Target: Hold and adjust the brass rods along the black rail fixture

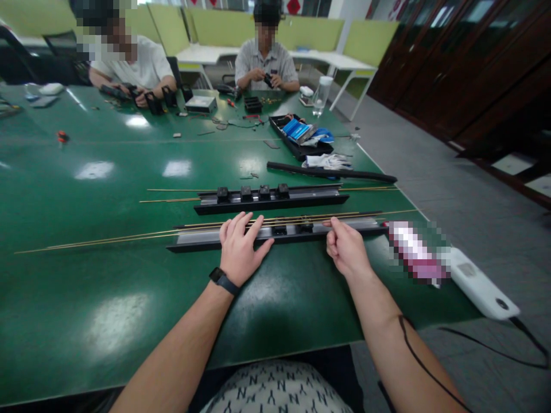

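A long black rail (202,240) with a silvery channel lies across the green table in front of me. Thin brass-coloured rods (124,237) run along it and stick out past both ends. My left hand (241,246), a dark band on its wrist, rests over the rail with fingers spread across the rods. To its right, small black blocks (305,225) sit in the channel. My right hand (345,245) is at the rail's right part, fingers curled and index finger pointing left by the rods; whatever its thumb and finger may pinch is hidden.
Behind lies a second rail (275,202) with several black blocks and rods. Farther back are a black strip (331,172), white gloves (329,162) and a black tray (297,146). A white power strip (480,281) is at right. Two people work across the table.
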Available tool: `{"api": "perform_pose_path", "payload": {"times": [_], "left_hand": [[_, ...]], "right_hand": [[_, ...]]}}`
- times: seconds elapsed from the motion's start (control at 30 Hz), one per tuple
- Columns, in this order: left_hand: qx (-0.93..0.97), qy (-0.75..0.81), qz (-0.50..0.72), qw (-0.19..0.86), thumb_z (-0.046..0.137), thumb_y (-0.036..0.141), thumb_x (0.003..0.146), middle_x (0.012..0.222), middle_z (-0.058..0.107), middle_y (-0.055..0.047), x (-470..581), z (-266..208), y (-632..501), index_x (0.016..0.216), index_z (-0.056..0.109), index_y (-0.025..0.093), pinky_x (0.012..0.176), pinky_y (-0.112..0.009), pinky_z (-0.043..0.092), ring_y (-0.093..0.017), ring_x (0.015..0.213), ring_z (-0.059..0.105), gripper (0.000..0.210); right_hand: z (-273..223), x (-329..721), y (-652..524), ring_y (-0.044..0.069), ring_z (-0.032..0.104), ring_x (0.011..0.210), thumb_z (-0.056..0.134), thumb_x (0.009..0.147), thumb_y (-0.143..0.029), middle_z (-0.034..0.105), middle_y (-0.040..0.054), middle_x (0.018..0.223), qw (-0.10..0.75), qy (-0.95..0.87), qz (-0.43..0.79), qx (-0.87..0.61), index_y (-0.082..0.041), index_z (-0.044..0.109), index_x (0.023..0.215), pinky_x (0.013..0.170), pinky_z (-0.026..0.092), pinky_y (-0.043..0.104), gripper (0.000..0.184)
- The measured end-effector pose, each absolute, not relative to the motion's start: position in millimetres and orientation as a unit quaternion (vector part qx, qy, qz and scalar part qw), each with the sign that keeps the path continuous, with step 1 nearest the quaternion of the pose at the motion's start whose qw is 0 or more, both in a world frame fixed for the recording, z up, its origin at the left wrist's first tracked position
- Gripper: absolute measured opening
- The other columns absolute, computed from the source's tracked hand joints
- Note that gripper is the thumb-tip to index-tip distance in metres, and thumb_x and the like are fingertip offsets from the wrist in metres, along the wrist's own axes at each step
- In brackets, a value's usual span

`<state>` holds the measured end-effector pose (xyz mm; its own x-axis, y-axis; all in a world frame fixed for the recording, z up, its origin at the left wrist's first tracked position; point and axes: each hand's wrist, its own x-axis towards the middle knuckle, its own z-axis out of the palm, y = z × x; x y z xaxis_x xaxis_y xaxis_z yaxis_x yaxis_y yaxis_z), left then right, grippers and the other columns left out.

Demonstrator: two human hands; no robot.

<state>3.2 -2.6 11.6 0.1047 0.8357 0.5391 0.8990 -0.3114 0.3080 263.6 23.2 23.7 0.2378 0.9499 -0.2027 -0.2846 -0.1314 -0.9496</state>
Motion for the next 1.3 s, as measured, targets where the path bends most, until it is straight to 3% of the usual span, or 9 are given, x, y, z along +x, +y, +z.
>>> {"api": "perform_pose_path", "payload": {"times": [0.13,0.37,0.6,0.8,1.03,1.3], "left_hand": [[-0.742,-0.583,-0.327,0.046,0.065,0.048,0.092,0.144,0.060,-0.013,2.9,11.6,-2.6,0.138,0.062,0.028,0.119,-0.053,0.028,-0.033,0.142,0.047,0.051],[-0.743,-0.583,-0.325,0.050,0.065,0.048,0.092,0.144,0.060,-0.013,2.9,11.7,-2.9,0.139,0.061,0.027,0.120,-0.052,0.028,-0.032,0.142,0.047,0.051],[-0.742,-0.585,-0.322,0.053,0.066,0.048,0.092,0.144,0.060,-0.012,3.1,12.0,-3.0,0.139,0.061,0.028,0.118,-0.052,0.029,-0.032,0.142,0.047,0.051],[-0.742,-0.585,-0.322,0.055,0.065,0.049,0.093,0.144,0.060,-0.012,3.0,11.8,-3.0,0.139,0.061,0.027,0.119,-0.052,0.028,-0.032,0.142,0.047,0.051],[-0.742,-0.586,-0.322,0.051,0.065,0.049,0.093,0.144,0.060,-0.012,2.6,11.5,-3.2,0.138,0.061,0.027,0.119,-0.052,0.028,-0.032,0.142,0.047,0.050],[-0.743,-0.585,-0.322,0.052,0.065,0.048,0.093,0.144,0.059,-0.013,2.5,10.7,-2.8,0.139,0.061,0.026,0.120,-0.052,0.027,-0.032,0.142,0.047,0.051]], "right_hand": [[22.6,267.1,25.1,0.005,0.031,0.028,0.076,0.084,-0.050,0.046,-0.0085,0.045,0.610,-0.287,0.501,-0.542,-0.019,0.063,0.086,0.028,0.020,0.017,0.033],[24.3,260.8,22.4,0.005,0.031,0.029,0.079,0.081,-0.049,0.049,-0.0070,0.046,0.568,-0.323,0.543,-0.527,-0.017,0.067,0.089,0.028,0.019,0.016,0.035],[20.7,267.4,25.7,0.005,0.030,0.028,0.075,0.084,-0.049,0.047,-0.0080,0.045,0.605,-0.292,0.507,-0.540,-0.019,0.064,0.086,0.028,0.020,0.016,0.032],[25.4,259.8,21.9,0.004,0.030,0.029,0.079,0.081,-0.050,0.050,-0.0069,0.046,0.564,-0.324,0.545,-0.529,-0.017,0.066,0.089,0.028,0.019,0.016,0.036],[23.5,265.4,24.1,0.005,0.031,0.029,0.077,0.083,-0.049,0.047,-0.0082,0.045,0.601,-0.291,0.511,-0.542,-0.018,0.065,0.086,0.027,0.020,0.016,0.033],[25.2,262.1,22.1,0.004,0.031,0.030,0.080,0.080,-0.047,0.049,-0.0071,0.046,0.574,-0.313,0.538,-0.532,-0.016,0.068,0.090,0.028,0.020,0.016,0.034]]}}
